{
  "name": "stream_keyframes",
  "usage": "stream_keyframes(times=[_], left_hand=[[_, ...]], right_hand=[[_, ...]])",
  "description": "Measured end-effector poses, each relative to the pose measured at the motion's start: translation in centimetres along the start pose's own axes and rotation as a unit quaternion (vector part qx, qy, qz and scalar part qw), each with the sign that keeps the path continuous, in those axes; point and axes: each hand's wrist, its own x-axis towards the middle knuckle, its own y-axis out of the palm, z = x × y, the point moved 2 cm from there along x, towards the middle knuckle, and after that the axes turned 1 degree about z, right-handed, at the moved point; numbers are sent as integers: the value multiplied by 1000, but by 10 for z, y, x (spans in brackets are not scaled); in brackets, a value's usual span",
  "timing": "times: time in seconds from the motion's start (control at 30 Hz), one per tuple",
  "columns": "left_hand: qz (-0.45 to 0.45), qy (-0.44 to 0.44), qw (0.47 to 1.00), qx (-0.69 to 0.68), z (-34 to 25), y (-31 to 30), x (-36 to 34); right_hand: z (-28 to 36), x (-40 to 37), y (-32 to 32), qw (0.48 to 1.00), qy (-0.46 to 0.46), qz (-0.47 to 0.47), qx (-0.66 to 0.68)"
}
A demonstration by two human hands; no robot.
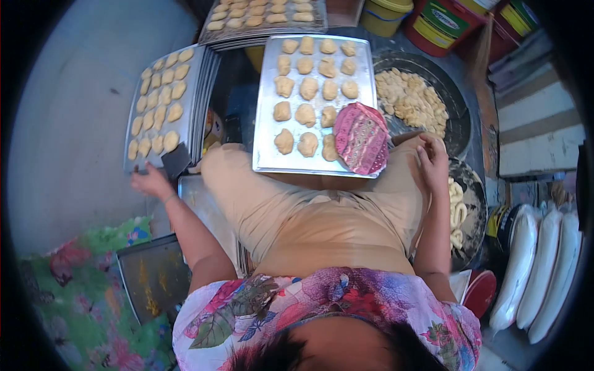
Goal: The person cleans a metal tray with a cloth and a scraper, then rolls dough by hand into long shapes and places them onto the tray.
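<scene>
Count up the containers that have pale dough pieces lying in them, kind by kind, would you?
Rectangular silver metal trays: 3, namely the lap tray, the left tray and the far tray
Round dark metal pans: 2, namely the upper pan and the lower pan
Total: 5

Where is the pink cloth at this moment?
In the head view, the pink cloth lies at the right near corner of the tray, beside the dough pieces.
</scene>
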Motion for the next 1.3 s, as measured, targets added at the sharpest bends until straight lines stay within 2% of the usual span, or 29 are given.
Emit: stream_keyframes(times=[0.07,0.1,0.13,0.2,0.27,0.3,0.4,0.5,0.53,0.57,0.63,0.7,0.83,0.9,0.97,1.07,1.17,1.2,1.3], left_hand=[[-17,5,1000,-5,-44,-24,-1],[16,49,997,-58,-66,-25,-2],[47,92,989,-110,-86,-23,-3],[116,199,955,-185,-131,-14,-15],[195,260,917,-229,-189,-5,-35],[235,290,893,-251,-215,5,-44],[312,300,859,-271,-279,55,-68],[375,374,813,-241,-343,97,-90],[385,397,803,-222,-362,106,-97],[416,383,789,-241,-376,120,-103],[451,395,763,-241,-394,148,-111],[498,365,749,-241,-405,163,-126],[548,381,720,-193,-426,160,-167],[548,438,700,-134,-431,158,-186],[541,441,708,-109,-437,157,-203],[530,455,710,-93,-445,160,-211],[524,452,717,-87,-454,162,-210],[514,459,719,-87,-457,166,-207],[519,478,699,-120,-463,182,-203]], right_hand=[[9,10,-6,999,9,43,-17],[19,19,-9,997,11,66,-24],[38,28,-9,994,56,95,18],[46,57,-6,992,-73,102,-21],[51,93,3,983,-137,116,-28],[52,113,9,983,-141,118,-13],[38,170,36,984,-132,118,8],[-2,206,76,985,-105,135,11],[-6,211,84,978,-108,173,-39],[-7,205,90,967,-107,213,-87],[0,202,83,942,-109,304,-84],[4,199,75,942,-125,304,-67],[11,199,48,936,-154,310,-55],[9,191,43,934,-171,311,-43],[2,183,38,929,-182,322,-17],[-17,181,31,897,-137,419,-3],[-36,197,23,891,-105,437,-54],[-41,207,21,910,-105,399,-48],[-54,262,30,908,-112,395,-78]])
